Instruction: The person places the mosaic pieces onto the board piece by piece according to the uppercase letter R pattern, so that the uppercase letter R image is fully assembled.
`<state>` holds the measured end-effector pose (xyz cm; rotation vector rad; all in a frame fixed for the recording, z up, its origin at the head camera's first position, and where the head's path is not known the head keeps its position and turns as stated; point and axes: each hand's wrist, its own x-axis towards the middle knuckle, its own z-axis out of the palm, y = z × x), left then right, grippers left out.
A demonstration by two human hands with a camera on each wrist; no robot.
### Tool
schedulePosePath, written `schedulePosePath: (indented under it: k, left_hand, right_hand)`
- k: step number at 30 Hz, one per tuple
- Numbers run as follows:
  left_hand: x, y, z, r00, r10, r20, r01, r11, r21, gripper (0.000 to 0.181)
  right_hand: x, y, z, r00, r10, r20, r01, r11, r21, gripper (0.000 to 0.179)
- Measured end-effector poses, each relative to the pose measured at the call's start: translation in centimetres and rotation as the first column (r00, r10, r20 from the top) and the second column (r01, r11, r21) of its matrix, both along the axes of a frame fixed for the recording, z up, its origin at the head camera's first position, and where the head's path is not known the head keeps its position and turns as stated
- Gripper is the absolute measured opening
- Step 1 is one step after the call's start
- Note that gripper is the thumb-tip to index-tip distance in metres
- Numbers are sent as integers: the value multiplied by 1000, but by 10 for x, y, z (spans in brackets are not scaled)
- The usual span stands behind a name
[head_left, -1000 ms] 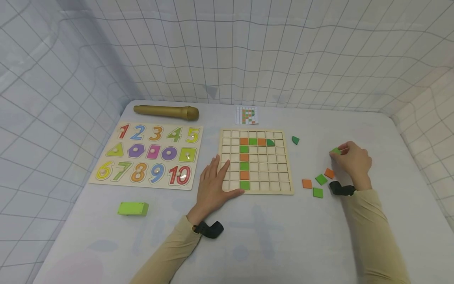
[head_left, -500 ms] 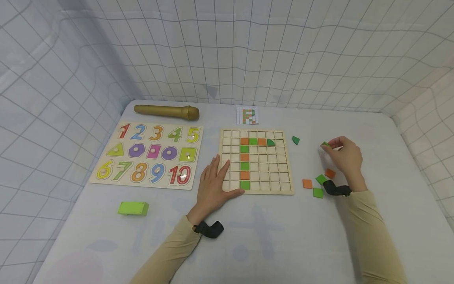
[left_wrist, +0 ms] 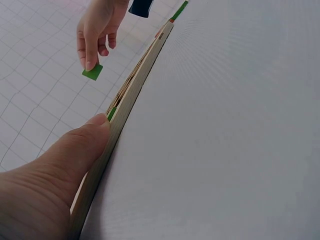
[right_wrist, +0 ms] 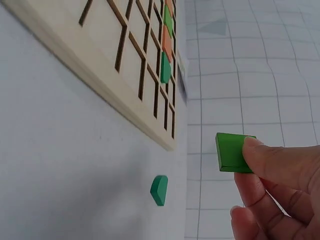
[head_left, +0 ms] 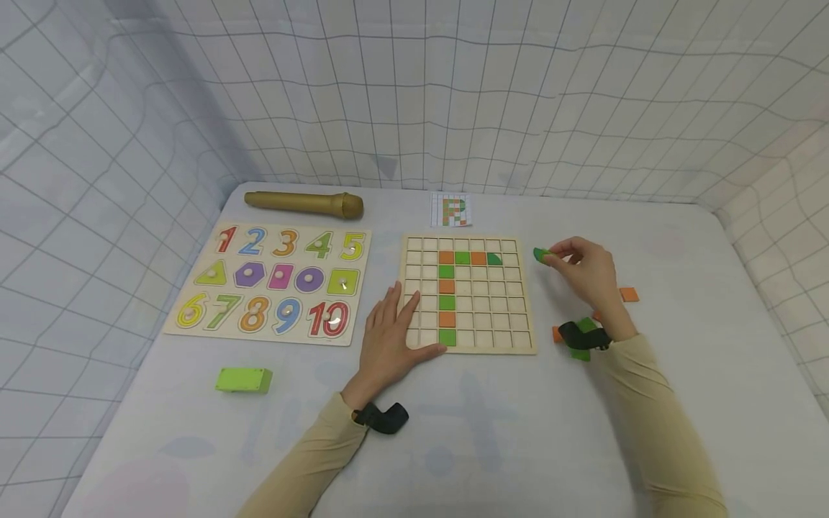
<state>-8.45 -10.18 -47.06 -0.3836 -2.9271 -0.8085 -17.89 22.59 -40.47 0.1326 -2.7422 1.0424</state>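
Note:
My right hand (head_left: 591,273) pinches a green square tile (right_wrist: 231,151) between thumb and fingertips, raised off the table to the right of the wooden grid board (head_left: 482,306). Below it, a dark green quarter-round piece (right_wrist: 159,190) lies on the table. My left hand (head_left: 387,347) rests along the board's left side, fingers spread and thumb (left_wrist: 82,145) at the near edge. In the board, green and orange tiles form a column (head_left: 447,303) and a top row (head_left: 462,258) that ends in a dark green quarter-round piece (head_left: 494,260).
Several loose tiles lie beneath the right wrist, partly hidden, with an orange tile (head_left: 629,294) farther right. A pattern card (head_left: 451,211) sits behind the board. To the left are a number puzzle (head_left: 249,336), a gold microphone (head_left: 304,204) and a green block (head_left: 243,380).
My right hand has moved left with the green tile, from above the loose tiles to over the quarter-round piece. An orange tile formerly behind that hand now shows. My left hand stays put.

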Motion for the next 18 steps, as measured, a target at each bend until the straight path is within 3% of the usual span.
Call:
schedulePosePath:
  k: [7,18]
  left_hand:
    - [0,0,-1,1000,-2,-4,2,1000,0,99]
    - [0,0,0,1000,0,5,0,1000,0,98]
  right_hand:
    - [-7,-22,-8,990,131,-49,-131,991,-7,15]
    - [-14,-40,-16,973,209,94,-207,978,-39,14]
